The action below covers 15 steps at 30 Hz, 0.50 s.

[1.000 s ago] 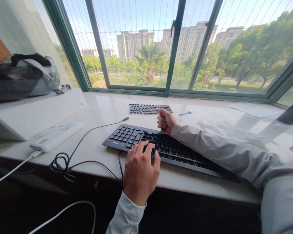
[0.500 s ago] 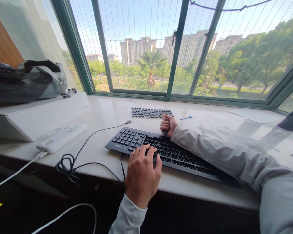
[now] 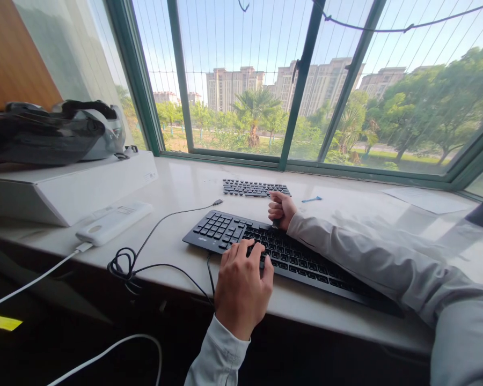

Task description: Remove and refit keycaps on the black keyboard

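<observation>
keyboard [image 3: 298, 259] beneath loosely spread left hand [image 3: 243, 287]; right hand [image 3: 282, 210] fisted round dark object [image 3: 276, 222] at its far edge.

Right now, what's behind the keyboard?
Dark keys laid in rows and a small blue stick. The right hand and sleeve hide some of the desk there.

the left hand [image 3: 243, 292] rests on a black keyboard [image 3: 295, 257] while the right hand [image 3: 282, 209] clenches a mostly hidden dark object [image 3: 276, 222].

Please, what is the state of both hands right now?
Left hand: open, resting on the keyboard.
Right hand: closed around a dark object, too hidden to identify.
</observation>
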{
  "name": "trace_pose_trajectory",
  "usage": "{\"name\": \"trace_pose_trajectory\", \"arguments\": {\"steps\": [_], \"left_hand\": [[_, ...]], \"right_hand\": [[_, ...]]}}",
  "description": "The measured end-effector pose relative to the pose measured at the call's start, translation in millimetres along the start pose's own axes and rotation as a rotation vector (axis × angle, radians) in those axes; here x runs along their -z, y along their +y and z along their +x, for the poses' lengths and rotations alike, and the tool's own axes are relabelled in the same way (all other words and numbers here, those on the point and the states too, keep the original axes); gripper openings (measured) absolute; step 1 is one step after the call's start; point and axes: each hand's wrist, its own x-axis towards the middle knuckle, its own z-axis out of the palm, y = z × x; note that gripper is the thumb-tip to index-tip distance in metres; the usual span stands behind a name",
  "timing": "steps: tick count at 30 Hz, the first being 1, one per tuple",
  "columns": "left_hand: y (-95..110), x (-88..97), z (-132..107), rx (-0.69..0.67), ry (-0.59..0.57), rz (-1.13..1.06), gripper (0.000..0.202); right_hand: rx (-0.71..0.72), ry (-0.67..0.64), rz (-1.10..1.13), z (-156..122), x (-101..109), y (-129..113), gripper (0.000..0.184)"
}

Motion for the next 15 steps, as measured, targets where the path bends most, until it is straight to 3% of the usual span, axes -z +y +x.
{"name": "trace_pose_trajectory", "arguments": {"steps": [8,12,15], "left_hand": [[2.3,2.7,1.5,0.009,-0.012,0.01,0.018],[2.1,3.0,1.9,0.007,-0.02,0.017,0.018],[1.7,2.5,1.7,0.002,-0.019,0.015,0.018]], "right_hand": [[-0.207,-0.058,0.147,9.1,9.3,-4.1,0.047],[-0.194,-0.068,0.146,7.4,9.2,-2.9,0.047],[-0.095,-0.029,0.154,4.1,6.6,-1.4,0.047]]}}
